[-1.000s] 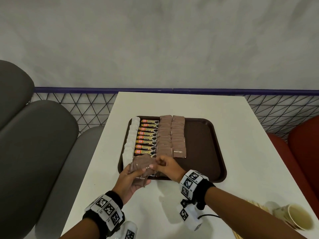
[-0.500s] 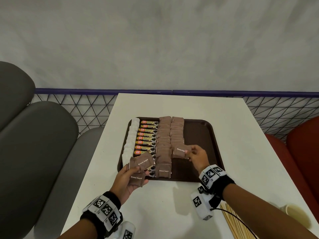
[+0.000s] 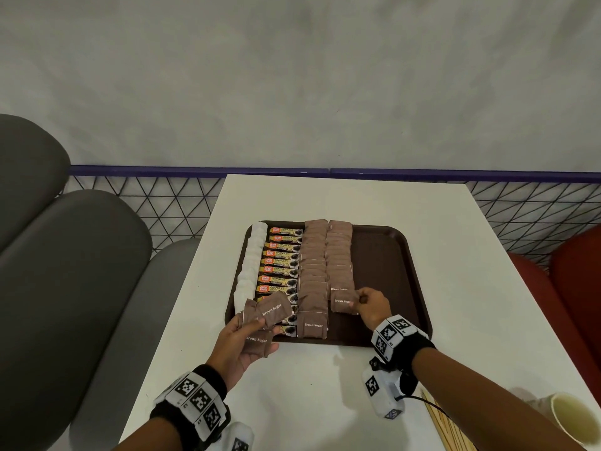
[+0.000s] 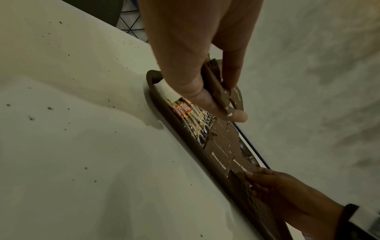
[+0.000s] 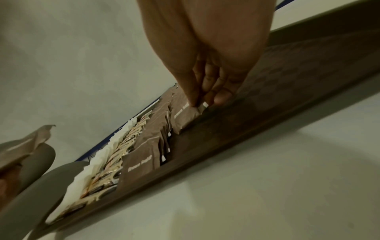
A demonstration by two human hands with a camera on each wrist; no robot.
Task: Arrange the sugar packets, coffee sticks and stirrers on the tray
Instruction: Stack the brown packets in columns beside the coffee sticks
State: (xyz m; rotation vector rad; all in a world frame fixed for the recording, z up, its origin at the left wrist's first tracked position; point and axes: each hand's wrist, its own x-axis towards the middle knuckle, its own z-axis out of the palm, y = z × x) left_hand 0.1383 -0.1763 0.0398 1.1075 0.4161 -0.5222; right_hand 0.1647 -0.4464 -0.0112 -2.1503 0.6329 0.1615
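A dark brown tray on the white table holds a column of white packets, a column of coffee sticks and two columns of brown sugar packets. My left hand holds a fan of brown sugar packets over the tray's near left corner, thumb on top. My right hand pinches one brown sugar packet by its right edge and sets it at the near end of the right brown column. Wooden stirrers lie on the table at the lower right.
A paper cup lies on its side at the table's near right corner. Grey seats stand to the left, a red seat to the right. The tray's right half is bare. A mesh railing runs behind the table.
My right hand took one brown sugar packet from the left hand's stack, carried it right and lowered it onto the near end of the right brown column. The left hand stayed put.
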